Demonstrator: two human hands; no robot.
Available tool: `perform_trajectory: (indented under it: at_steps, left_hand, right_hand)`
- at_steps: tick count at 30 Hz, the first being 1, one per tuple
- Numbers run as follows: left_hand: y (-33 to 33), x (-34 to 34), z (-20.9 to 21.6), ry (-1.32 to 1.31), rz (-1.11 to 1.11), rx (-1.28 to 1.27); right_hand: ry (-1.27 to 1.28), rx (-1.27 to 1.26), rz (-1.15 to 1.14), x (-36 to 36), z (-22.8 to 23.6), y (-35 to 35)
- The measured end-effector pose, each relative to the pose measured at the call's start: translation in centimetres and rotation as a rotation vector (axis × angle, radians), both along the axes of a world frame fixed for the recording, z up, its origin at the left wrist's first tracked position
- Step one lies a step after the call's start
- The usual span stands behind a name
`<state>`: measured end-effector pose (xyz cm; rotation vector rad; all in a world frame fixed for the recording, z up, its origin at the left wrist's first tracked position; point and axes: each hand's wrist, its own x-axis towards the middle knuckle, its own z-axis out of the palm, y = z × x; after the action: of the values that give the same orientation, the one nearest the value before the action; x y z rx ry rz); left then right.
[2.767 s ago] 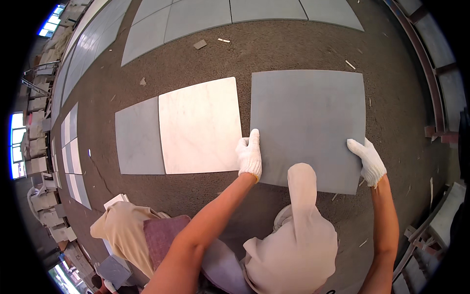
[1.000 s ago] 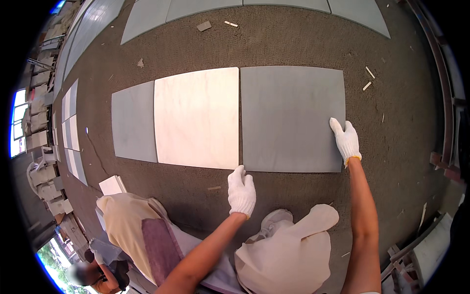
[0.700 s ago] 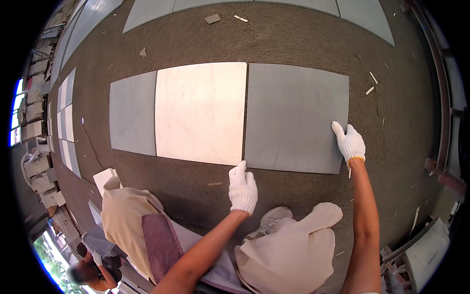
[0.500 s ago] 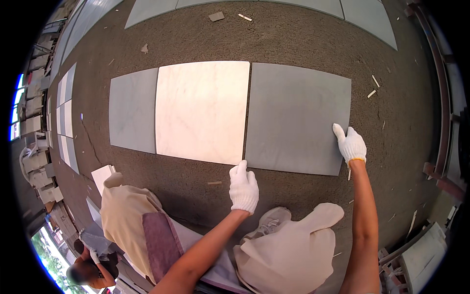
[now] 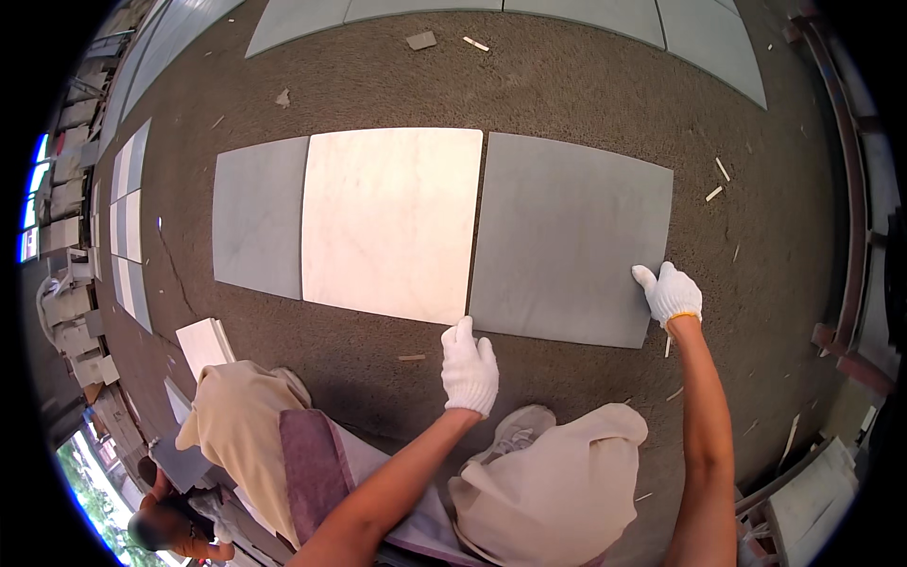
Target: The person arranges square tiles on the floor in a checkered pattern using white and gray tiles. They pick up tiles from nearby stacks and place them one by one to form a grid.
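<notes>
packages: you have none in view | labels: none | signs: none | screens: none | only unmarked surfaces show around you

Three large square tiles side by side on the mortar bed: two grey ones, the left grey tile (image 5: 260,227) and the right grey tile (image 5: 572,236), with one white marble tile (image 5: 392,219) between. Two gloved hands at the near edge: left hand (image 5: 470,369), right hand (image 5: 670,294). One small white slab (image 5: 208,345) nearby.
</notes>
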<state>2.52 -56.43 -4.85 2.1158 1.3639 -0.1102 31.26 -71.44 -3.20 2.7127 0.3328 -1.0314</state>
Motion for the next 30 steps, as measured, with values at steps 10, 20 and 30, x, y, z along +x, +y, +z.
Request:
perform_trajectory:
  at_steps: [10, 20, 30]
  left_hand:
    - [0.0, -0.2, 0.0, -0.036, 0.017, -0.038]
    - [-0.1, 0.0, 0.4, -0.037, 0.010, -0.050]
    - [-0.1, 1.5, 1.1, 0.085, 0.038, -0.125]
  right_hand:
    - [0.053, 0.113, -0.061, 1.2, -1.1, -1.3]
    - [0.013, 0.173, -0.059, 1.0, -1.4, -1.8]
    - [-0.026, 0.130, 0.025, 1.7, -1.2, -1.8]
